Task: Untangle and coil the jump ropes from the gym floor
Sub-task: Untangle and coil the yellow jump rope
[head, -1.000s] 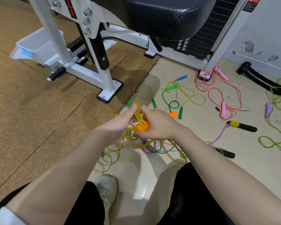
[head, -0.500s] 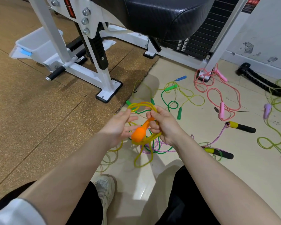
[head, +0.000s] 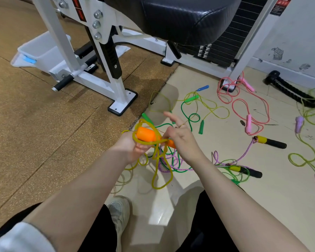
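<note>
Head view shows the yellow jump rope (head: pixel 160 160) lifted above the tile floor (head: pixel 207 206), its loops draped round an orange handle (head: pixel 145 134) and hanging down between the arms. The left hand (head: pixel 133 148) cradles that handle and the bunched loops, fingers curled under them. The right hand (head: pixel 180 135) pinches the yellow cord beside the handle with thumb and a lower finger while its other fingers stretch forward. Below lies a tangle of green rope (head: pixel 189 117) and purple rope (head: pixel 171 164). Farther right sit a pink rope (head: pixel 247 113) and 2 yellow-and-black handles (head: pixel 270 142). A white machine frame (head: pixel 116 84) stands behind.
</note>
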Tool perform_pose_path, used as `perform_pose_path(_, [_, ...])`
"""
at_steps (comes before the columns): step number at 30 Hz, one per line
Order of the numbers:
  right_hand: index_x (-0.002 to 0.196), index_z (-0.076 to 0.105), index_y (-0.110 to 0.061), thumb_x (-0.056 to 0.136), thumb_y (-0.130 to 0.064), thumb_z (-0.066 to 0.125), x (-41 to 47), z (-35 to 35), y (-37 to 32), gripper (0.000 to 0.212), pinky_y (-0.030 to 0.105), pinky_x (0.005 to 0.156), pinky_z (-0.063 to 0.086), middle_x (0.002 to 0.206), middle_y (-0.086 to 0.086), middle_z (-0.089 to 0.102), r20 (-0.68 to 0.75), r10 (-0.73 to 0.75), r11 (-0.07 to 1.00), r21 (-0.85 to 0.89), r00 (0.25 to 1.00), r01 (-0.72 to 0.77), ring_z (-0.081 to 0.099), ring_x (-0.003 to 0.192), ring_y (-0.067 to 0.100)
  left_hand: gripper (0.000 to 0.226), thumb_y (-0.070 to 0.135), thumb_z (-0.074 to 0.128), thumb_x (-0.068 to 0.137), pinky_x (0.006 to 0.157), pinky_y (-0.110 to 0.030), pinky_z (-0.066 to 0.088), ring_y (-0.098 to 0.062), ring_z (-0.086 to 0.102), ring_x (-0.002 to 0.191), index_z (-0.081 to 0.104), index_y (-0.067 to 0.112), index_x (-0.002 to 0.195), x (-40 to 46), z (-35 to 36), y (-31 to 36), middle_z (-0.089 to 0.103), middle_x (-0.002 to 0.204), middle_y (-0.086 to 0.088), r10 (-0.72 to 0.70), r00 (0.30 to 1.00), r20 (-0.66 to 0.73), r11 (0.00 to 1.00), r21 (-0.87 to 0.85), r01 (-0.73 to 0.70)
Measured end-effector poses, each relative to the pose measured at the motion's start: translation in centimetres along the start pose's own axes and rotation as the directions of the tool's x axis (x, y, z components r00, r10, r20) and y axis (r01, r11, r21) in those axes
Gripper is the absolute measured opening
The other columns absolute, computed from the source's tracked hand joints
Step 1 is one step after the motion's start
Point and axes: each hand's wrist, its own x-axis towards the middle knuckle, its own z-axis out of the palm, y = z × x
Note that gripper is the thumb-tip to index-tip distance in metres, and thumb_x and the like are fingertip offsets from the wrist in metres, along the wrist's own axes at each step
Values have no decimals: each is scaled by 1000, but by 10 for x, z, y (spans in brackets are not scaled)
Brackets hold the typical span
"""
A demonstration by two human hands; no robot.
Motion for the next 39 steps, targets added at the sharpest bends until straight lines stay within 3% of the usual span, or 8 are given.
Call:
perform_pose_path(6, [74,71,-15,76,-35,66,-3,12,3,20,41,98,40,122,6,59,82,-360,740,-582,929,338,44,115,24,29,5,31,101,34,-17,46,-7,55,31,51,4,80,0,-4,7,56,37,1,84,996,-24,996,35,-83])
perform_pose_path(9, [62,63,-15,84,-18,51,12,3,-19,26,26,76,44,80,-2,63,-326,169,976,188,930,-111,56,78,12,17,22,42,98,36,-18,48,-17,63,52,52,9,100,3,-9,17,64,58,-6,36,995,-97,988,154,-21])
perform_pose_path(12, [59,42,-16,101,-31,32,27,-30,-13,45,22,56,48,52,-1,50,-224,661,583,754,716,-302,53,52,15,13,23,44,96,42,-17,49,-16,58,63,49,12,89,14,-24,22,57,62,-3,73,974,-215,995,80,-57])
perform_pose_path(18, [46,27,-21,85,-15,37,1,-88,34,41,12,37,17,32,-4,24,-107,843,330,877,528,-349,22,25,10,38,17,19,104,90,-29,49,-27,48,126,36,15,137,28,-50,24,51,135,-13,110,893,-437,925,-283,-253])
perform_pose_path(24, [63,33,-15,91,-4,35,-29,-113,67,31,12,40,30,47,5,35,-368,879,476,666,303,-574,34,38,16,48,37,19,103,92,-27,46,-15,63,102,45,10,133,32,-69,33,61,123,-2,191,913,-362,882,-346,-322])
perform_pose_path(30, [101,52,0,88,-1,40,-9,-68,61,19,27,60,40,89,16,49,-382,820,537,252,427,-805,50,74,28,29,24,41,97,62,-27,52,-14,54,51,43,15,70,-11,-9,40,51,47,2,331,943,-29,927,-175,-331])
perform_pose_path(33, [142,29,-7,83,1,44,1,-42,29,62,20,95,39,143,8,29,-334,547,798,-70,768,-599,36,126,27,29,22,41,98,56,-25,55,-12,57,43,45,14,70,-33,6,46,50,43,1,309,940,144,945,-161,-286])
perform_pose_path(39, [144,25,-19,63,-5,47,11,10,-22,85,22,99,37,137,5,42,194,196,811,519,961,-271,39,131,14,37,25,36,96,38,-13,36,-5,28,27,34,19,60,-54,6,46,28,38,7,124,900,419,984,63,-165])
